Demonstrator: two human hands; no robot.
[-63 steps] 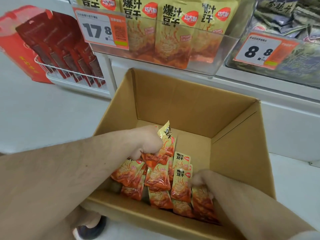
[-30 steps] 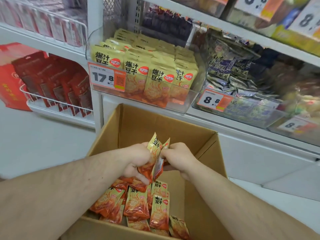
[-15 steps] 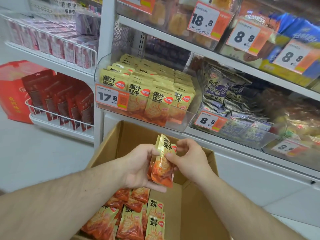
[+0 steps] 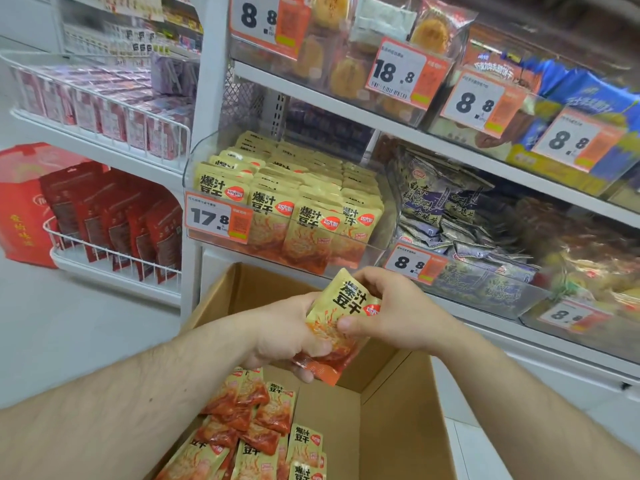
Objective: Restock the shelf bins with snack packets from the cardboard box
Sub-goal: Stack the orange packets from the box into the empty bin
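Snack packets (image 4: 341, 323) sit pinched between my left hand (image 4: 284, 332) and right hand (image 4: 398, 308) above the cardboard box (image 4: 398, 420), so next I judge they go up into the clear bin (image 4: 277, 252) of matching packs.

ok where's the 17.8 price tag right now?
Head view, left of centre: the 17.8 price tag hangs on the clear bin of yellow packets, above the cardboard box.

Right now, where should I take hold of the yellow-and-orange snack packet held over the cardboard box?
Probably by the flat yellow top of the yellow-and-orange snack packet, coming from above. It stands tilted, top toward the shelf; the left hand grips its orange lower half, and the right hand pinches its right edge.
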